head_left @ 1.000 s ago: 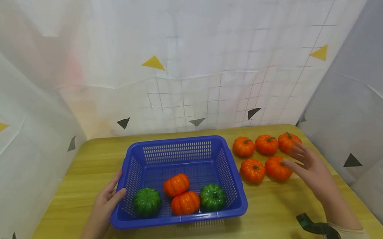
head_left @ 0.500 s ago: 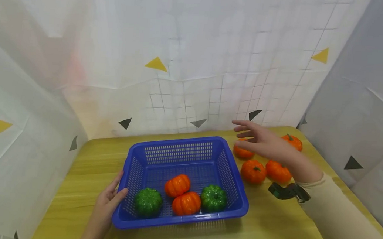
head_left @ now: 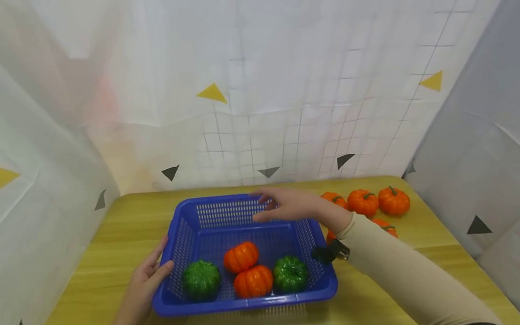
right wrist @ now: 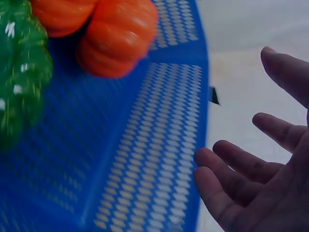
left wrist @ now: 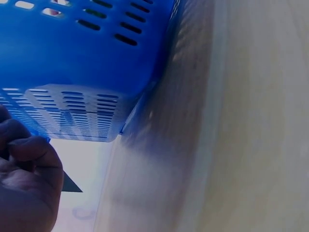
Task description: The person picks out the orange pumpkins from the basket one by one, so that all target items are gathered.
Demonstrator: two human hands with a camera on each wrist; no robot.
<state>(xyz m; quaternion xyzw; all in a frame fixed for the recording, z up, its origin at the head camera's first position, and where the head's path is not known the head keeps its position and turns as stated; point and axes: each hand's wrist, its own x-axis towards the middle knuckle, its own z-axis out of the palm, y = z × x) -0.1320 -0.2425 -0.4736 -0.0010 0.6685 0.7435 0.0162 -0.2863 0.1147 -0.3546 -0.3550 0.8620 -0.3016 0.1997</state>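
The left hand is gripping the left rim of the blue perforated basket, which is resting on the wood-grain table. The right hand is hovering near the far rim — fingers parted, grasping nothing. Two orange pumpkins and two green pumpkins are lying inside; stemmed orange pumpkins are sitting to the right.

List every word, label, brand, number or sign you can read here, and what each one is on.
No readable text on anything in view.
Blue plastic basket, orange pumpkins, green pumpkins: no lettering shows.
White wall sheet: yellow triangles, dark triangles and grid lines, no words.
Dark wrist device: too small to tell.
Faint mark, left wrist view: too blurred to read.
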